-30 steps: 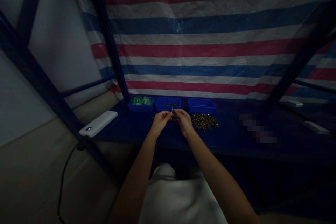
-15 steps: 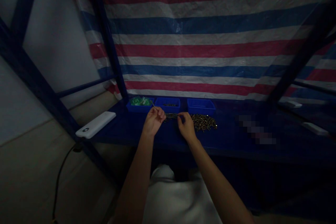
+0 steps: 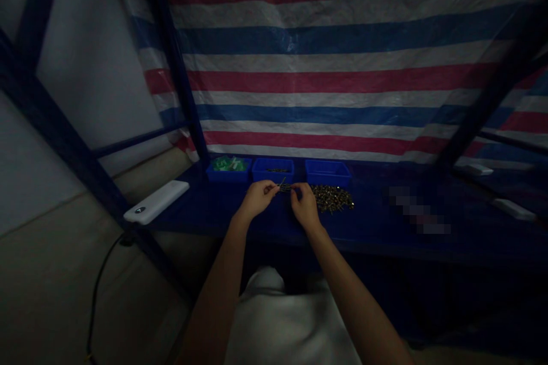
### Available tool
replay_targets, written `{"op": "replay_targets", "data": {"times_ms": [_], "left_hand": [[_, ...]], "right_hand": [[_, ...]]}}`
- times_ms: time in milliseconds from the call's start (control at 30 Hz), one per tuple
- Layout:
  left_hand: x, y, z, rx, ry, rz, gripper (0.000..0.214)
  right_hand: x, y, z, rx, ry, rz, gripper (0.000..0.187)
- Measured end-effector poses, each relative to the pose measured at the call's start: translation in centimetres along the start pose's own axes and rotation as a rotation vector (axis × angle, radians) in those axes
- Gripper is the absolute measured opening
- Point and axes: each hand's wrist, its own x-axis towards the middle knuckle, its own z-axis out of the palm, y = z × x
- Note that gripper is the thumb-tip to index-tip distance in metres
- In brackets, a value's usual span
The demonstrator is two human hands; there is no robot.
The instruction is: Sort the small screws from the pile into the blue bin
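My left hand (image 3: 258, 198) is closed in a pinch on a thin metal pin (image 3: 282, 182), which slants up from the fingertips. Facing it, my right hand (image 3: 305, 206) has thumb and fingers pressed together, and what they hold is too small and dark to make out. Several thin metal pins (image 3: 285, 187) lie on the blue table between the two hands. Just right of my right hand spreads a pile of small brass-coloured metal parts (image 3: 333, 198), perhaps screws or similar fittings.
Along the back stand a blue tray of green pieces (image 3: 230, 165), a blue tray with small dark metal parts (image 3: 278, 170) and another blue tray (image 3: 327, 170). A white device (image 3: 157, 203) lies at the left edge. Blue posts (image 3: 173, 57) frame the table (image 3: 368, 228).
My left hand has moved right and slightly down, bringing the pin close to my right hand. My right hand has barely moved.
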Motion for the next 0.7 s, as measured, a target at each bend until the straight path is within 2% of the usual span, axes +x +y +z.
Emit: {"op": "replay_targets", "data": {"times_ms": [100,233,333,500,567,700], "left_hand": [[0.2,-0.1,-0.2,0.3,0.053,0.124,0.013],[0.2,-0.4,-0.2,0.38,0.053,0.175,0.012],[0.2,-0.2,0.0,0.223,0.076,0.185,0.014],[0.2,1.0,0.4,-0.258,0.141,0.066,0.022],[0.0,1.4,0.3,-0.401,0.172,0.069,0.025],[-0.6,1.7,0.0,-0.479,0.146,0.117,0.026]], "right_hand": [[0.0,0.2,0.1,-0.016,0.007,0.014,0.017],[-0.1,0.4,0.2,-0.029,0.003,0.019,0.017],[-0.1,0.5,0.3,-0.027,-0.001,0.021,0.017],[-0.1,0.4,0.2,-0.018,0.003,0.023,0.018],[-0.1,0.4,0.2,-0.018,0.001,0.03,0.018],[-0.1,0.5,0.2,-0.015,0.003,0.032,0.017]]}}
